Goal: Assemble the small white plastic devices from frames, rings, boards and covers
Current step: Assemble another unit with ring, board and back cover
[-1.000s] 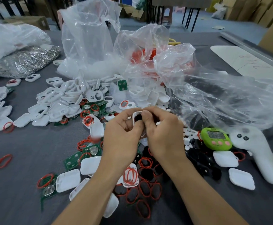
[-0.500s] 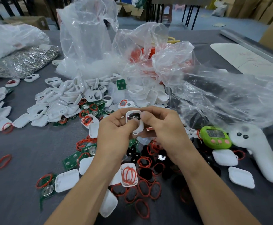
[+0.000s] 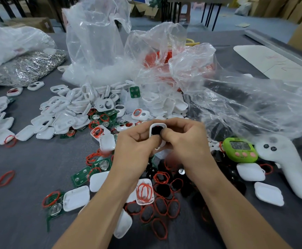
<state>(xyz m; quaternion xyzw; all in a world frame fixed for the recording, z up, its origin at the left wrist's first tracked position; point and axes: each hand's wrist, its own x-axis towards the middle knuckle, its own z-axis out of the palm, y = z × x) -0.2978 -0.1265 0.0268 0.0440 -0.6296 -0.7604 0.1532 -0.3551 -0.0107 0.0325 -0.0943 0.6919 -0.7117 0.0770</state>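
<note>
1. The small white rounded plastic frame (image 3: 157, 125) was held above the grey cloth table (image 3: 30, 168), over the pile of thin red rubber rings (image 3: 161, 177); a black part (image 3: 155, 131) sat in its opening.
2. The left hand (image 3: 135, 150) pinched the frame's lower left side; the right hand (image 3: 185, 141) pinched its right side, the thumb pressing on the black part.
3. For a good seat, I judge the thumb should push flat and evenly while the left hand holds the frame straight; a tilted press could jam the part.
</note>
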